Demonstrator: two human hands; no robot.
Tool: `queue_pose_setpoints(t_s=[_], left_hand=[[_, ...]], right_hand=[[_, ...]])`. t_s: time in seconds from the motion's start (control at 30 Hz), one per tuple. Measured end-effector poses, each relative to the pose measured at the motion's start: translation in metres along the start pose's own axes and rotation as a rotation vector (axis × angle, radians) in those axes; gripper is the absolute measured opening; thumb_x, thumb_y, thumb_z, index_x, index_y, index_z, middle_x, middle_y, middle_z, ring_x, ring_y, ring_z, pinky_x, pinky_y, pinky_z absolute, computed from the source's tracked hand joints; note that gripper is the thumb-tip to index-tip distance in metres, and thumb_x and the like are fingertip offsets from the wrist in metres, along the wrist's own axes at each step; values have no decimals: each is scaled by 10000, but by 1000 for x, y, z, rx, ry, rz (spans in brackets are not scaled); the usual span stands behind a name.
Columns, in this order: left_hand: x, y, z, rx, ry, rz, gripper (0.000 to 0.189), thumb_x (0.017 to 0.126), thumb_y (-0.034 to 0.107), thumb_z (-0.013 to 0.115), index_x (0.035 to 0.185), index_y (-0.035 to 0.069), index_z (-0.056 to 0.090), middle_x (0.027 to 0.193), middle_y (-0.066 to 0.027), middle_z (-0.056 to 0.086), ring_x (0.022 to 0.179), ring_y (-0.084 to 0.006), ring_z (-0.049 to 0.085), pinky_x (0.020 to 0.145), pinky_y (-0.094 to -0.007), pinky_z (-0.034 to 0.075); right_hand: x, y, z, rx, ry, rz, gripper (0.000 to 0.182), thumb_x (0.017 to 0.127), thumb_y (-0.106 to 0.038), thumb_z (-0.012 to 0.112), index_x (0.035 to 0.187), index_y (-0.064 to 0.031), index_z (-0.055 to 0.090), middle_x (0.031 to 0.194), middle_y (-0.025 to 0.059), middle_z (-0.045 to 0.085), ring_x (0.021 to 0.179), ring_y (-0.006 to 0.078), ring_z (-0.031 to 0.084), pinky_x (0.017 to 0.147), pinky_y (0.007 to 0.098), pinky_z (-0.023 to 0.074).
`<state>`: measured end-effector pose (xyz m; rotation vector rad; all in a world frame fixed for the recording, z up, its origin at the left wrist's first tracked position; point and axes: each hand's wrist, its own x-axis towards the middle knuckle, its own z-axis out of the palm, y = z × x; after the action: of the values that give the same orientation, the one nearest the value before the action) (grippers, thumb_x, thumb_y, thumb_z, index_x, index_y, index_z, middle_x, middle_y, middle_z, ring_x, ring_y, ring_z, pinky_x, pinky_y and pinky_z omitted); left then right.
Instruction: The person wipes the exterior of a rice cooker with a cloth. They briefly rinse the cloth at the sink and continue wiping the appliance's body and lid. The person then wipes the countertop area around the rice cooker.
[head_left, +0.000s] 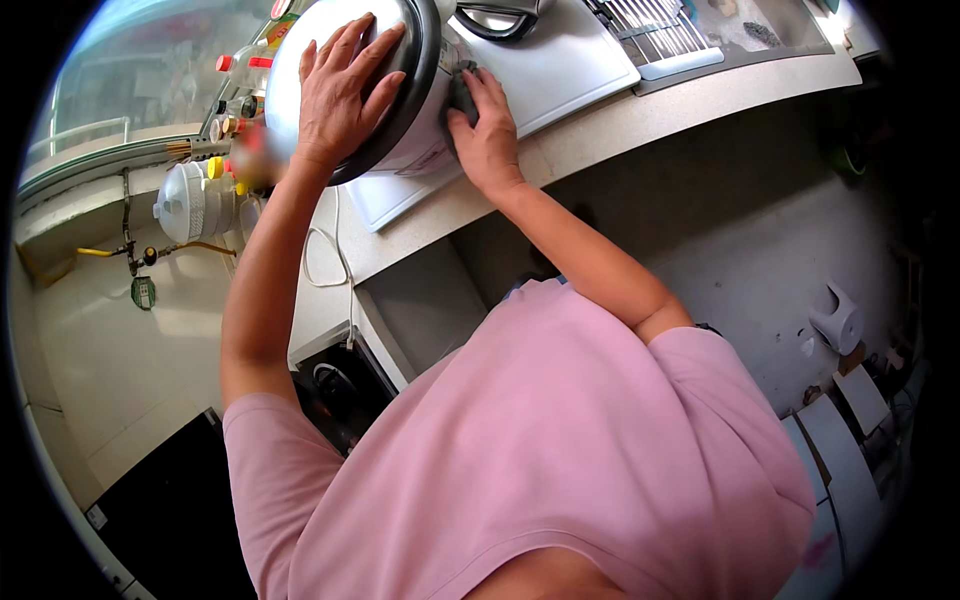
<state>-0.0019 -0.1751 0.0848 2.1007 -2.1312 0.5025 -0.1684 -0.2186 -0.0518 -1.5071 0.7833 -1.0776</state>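
A white, round appliance that looks like an electric rice cooker (416, 142) sits at the counter's front, with a thick black band around its pale, shiny face. Flat on that face lies my left hand (341, 101), fingers spread and gripping nothing. My right hand (489, 142) pinches a dark grey cloth (462, 97) and presses it to the cooker's side wall, which bears print. Under the cooker is a white board (559, 71) with a grooved border. The cooker's far edge runs out of view.
A black handled part (499, 21) rests on the board. Right of it, a metal rack (656, 34) spans the sink. Several bottles (251, 66) line the window side. A white cord (346, 266) hangs over the counter edge (577, 154). A pale stool (838, 322) is on the floor.
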Motion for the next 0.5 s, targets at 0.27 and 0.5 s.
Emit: queue_pose_setpoints(t_s=[0.27, 0.5], left_hand=[[37, 13, 13, 35, 70, -171, 454, 968, 436, 568, 1389, 273, 608, 1419, -131, 555, 1302, -328, 518, 1129, -535, 279], [40, 4, 19, -207, 57, -91, 481, 921, 284, 640, 1393, 202, 592, 1440, -110, 539, 1358, -326, 455, 1114, -453, 350]], right_hand=[[36, 45, -2, -7, -19, 104, 485, 872, -69, 615, 1353, -27, 567, 1442, 225, 493, 1321, 383, 492, 1108, 412, 404], [-9, -31, -4, 74, -60, -222, 633, 861, 20, 598, 1460, -37, 398, 1520, 264, 377, 1377, 442, 409, 1142, 454, 353]])
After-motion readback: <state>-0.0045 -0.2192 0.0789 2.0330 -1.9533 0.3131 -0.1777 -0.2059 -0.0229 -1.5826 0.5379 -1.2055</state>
